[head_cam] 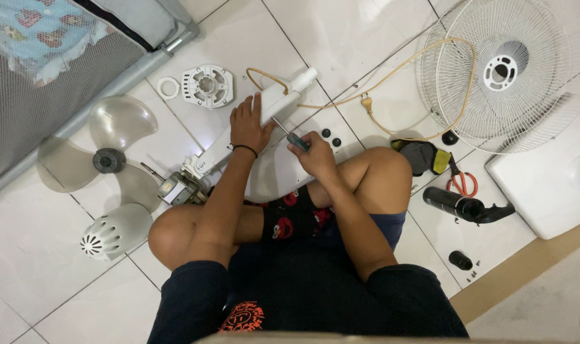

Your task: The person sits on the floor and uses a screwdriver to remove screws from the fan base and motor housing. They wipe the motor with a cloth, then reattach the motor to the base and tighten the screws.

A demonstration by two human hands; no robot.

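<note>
Observed from the head view: person seated cross-legged on a white tiled floor [341, 38], a dismantled fan spread around them.

Left hand [247, 125] lay palm-down on the white fan column [251, 127], fingers spread and pressing it to the floor, not wrapped around it. The column ran diagonally from its upper end near a cream power cord [392, 76] down to the exposed motor [178, 188] by the left knee.

Right hand [315, 153] was clenched around the green-handled screwdriver [291, 136]; its shaft pointed up-left, tip meeting the column just beside the left hand's fingers.

Surroundings: translucent grey fan blade [105, 156] lay to the left, with a white vented motor cover [114, 232] below it. A round white hub plate [207, 85] and a small ring sat above the left hand. Two small dark knobs [331, 137] rested near the screwdriver. The white wire fan guard [500, 70] lay upper right, overlapping the white fan base [544, 185]. Red-handled scissors [462, 183] and a black cylinder [458, 205] lay right of the right knee.
</note>
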